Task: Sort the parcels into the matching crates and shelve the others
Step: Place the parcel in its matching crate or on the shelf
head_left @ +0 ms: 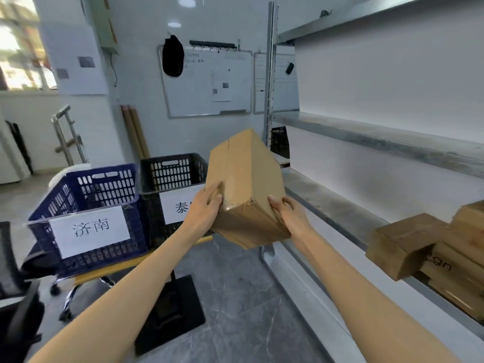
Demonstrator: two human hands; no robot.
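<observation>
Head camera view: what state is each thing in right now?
Cardboard box: tilted, held in the air.
Left hand: grips the box's left side.
Right hand: grips the box's right side.
Blue crate: upright, labelled.
Black crate: upright, label partly hidden.
Stacked boxes: resting on lower shelf.

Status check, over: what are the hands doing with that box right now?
Left hand and right hand both grip the cardboard parcel, tilted, in mid-air. Blue crate and black crate to its left, shelf to its right. No obstruction seen.
</observation>
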